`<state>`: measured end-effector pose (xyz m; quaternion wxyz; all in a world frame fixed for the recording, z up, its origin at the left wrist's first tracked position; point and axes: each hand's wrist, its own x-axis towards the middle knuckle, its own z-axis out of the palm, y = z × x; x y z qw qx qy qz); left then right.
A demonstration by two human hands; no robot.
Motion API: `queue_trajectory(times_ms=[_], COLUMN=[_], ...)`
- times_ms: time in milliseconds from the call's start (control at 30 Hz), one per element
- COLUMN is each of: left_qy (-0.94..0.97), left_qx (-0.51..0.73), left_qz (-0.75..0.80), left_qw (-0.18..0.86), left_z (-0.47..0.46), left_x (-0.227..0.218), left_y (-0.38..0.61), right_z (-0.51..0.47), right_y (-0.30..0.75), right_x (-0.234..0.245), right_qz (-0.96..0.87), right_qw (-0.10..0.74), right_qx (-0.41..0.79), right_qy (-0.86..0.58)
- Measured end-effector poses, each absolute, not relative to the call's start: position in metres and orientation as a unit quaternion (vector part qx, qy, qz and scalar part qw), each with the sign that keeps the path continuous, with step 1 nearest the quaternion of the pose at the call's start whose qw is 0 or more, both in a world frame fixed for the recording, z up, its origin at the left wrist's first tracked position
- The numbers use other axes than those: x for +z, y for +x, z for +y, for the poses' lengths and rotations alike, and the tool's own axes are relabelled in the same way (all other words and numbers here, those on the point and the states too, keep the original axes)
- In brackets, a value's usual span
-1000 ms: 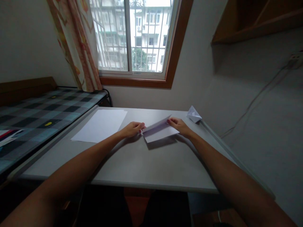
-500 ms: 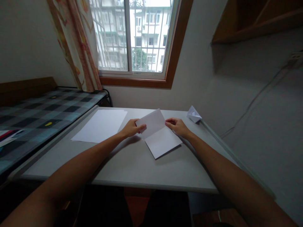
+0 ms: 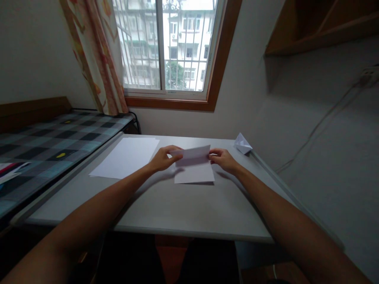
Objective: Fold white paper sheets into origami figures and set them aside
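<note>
In left hand [image 3: 162, 159] — creased white paper [image 3: 194, 174].

On my feed I count two hands, one left hand [image 3: 164, 159] and one right hand [image 3: 224, 160], and one folded sheet [image 3: 194, 173] between them. I get one table [image 3: 183, 211], one paper stack [image 3: 126, 157] at left with at least two sheets, and one folded paper shape [image 3: 243, 144] at far right. Beyond, I tally one window [image 3: 189, 47], one curtain [image 3: 103, 63], one bed [image 3: 59, 138] and one wall shelf [image 3: 322, 37].
</note>
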<state>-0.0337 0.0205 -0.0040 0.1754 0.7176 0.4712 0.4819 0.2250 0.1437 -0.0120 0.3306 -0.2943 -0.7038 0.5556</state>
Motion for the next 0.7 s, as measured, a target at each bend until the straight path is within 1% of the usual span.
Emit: queue_trajectory(times_ms=[67, 133, 200, 300, 367, 533, 700], left_qy=[0.771, 0.792, 0.783, 0.747, 0.729, 0.700, 0.657], left_qx=[0.427, 0.386, 0.368, 0.350, 0.344, 0.368, 0.409], left_qz=[0.432, 0.427, 0.467, 0.551, 0.581, 0.591, 0.587], left_qw=[0.190, 0.203, 0.184, 0.126, 0.113, 0.159, 0.238], left_z=[0.017, 0.015, 0.015, 0.017, 0.018, 0.021, 0.027], left_x=[0.000, 0.001, -0.003, -0.011, -0.015, -0.019, -0.021], left_y=[-0.034, -0.031, -0.027, -0.020, -0.017, -0.017, -0.018], right_z=[0.144, 0.143, 0.143, 0.141, 0.139, 0.129, 0.124], right_y=[0.224, 0.222, 0.221, 0.218, 0.217, 0.214, 0.212], right_x=[-0.012, -0.012, -0.012, -0.011, -0.011, -0.010, -0.011], right_qz=[-0.693, -0.689, -0.686, -0.685, -0.684, -0.718, -0.747], right_qw=[0.342, 0.348, 0.353, 0.362, 0.363, 0.339, 0.282], right_qx=[0.556, 0.554, 0.554, 0.556, 0.560, 0.529, 0.519], right_qy=[-0.305, -0.312, -0.313, -0.302, -0.296, -0.299, -0.304])
